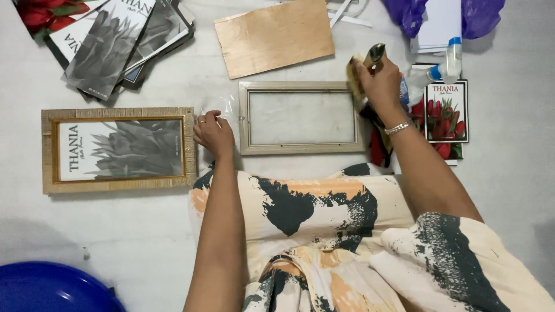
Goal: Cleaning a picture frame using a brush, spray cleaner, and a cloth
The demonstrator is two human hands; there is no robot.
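We are midway through cleaning the empty grey frame (301,118) lying between our hands — left hand (213,133) pinching clear plastic wrap (222,107) by its corner, right hand (378,81) closed around a brush (359,72) — so next calls for sweeping the glass gently.

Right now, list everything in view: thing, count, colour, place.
empty frame: 1, pale grey-beige, centre
framed print: 1, gold-tan frame, grey flower, left
wooden board: 1, light brown, top centre
loose prints: several, grey, top left
red flower prints: at least 2, right
bottle: 1, clear, blue cap, top right
plastic bag: purple, top right
basin: blue, bottom left
left hand: touches clear film
right hand: grips brush
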